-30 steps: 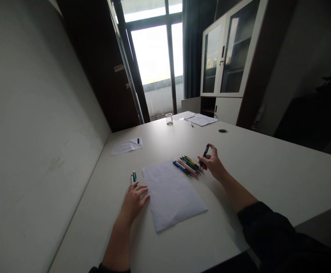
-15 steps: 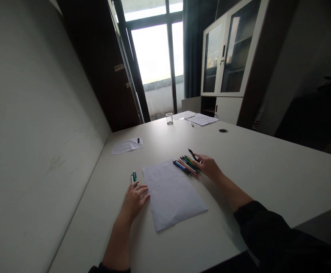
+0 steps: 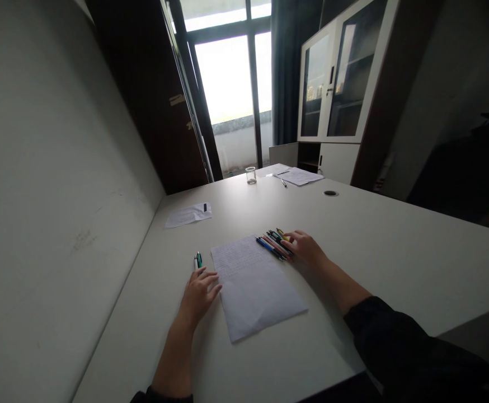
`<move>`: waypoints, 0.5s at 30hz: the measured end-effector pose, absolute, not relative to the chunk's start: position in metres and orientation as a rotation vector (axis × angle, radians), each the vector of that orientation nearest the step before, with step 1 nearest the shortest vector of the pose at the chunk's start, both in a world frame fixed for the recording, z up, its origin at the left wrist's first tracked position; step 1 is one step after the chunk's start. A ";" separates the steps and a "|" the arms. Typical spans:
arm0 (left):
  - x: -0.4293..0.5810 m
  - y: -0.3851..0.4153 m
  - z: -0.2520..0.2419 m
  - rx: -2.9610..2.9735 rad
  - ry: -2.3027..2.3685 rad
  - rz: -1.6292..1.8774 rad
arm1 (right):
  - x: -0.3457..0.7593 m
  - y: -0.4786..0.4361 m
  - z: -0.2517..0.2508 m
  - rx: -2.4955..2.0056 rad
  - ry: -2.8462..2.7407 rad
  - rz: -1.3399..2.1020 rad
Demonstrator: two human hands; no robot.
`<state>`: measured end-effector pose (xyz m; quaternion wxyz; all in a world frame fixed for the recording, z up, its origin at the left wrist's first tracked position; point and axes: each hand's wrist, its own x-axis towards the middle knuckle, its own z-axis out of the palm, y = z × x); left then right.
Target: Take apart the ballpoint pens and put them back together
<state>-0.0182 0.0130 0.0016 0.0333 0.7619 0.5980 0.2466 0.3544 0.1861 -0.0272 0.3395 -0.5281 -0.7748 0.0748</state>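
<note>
A lined sheet of paper [image 3: 261,296] with handwriting on its upper part lies between my hands on the white table. My left hand [image 3: 198,294] rests to its left with fingers spread, over the lower ends of a white pen [image 3: 195,262] and a green pen [image 3: 200,259]. At the sheet's upper right, several pens lie side by side, among them a blue pen [image 3: 268,248] and a yellow pen [image 3: 281,233]. My right hand [image 3: 306,248] is at the right end of this row, its bent fingers closed on pens there; it partly covers them.
Farther back on the table [image 3: 395,246] stand a clear glass [image 3: 250,176], a stack of papers [image 3: 301,176] with a pen [image 3: 283,182] beside it, and a round cable hole [image 3: 330,193]. A creased paper [image 3: 188,216] lies near the left wall [image 3: 60,224].
My right hand has come down onto the pen row. The black pen that stuck up from its fingers no longer shows there. My left hand has stayed put.
</note>
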 end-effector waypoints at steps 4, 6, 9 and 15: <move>-0.026 0.015 0.007 2.264 2.061 0.893 | 0.354 0.184 -0.024 -1.338 -1.993 0.221; -0.034 0.016 0.006 2.167 2.234 0.909 | 0.354 0.182 -0.021 -1.318 -1.983 0.229; -0.046 0.017 0.000 2.022 2.411 0.827 | 0.353 0.179 -0.018 -1.313 -1.959 0.228; -0.052 0.020 -0.010 1.924 2.467 0.727 | 0.351 0.175 -0.014 -1.286 -1.901 0.222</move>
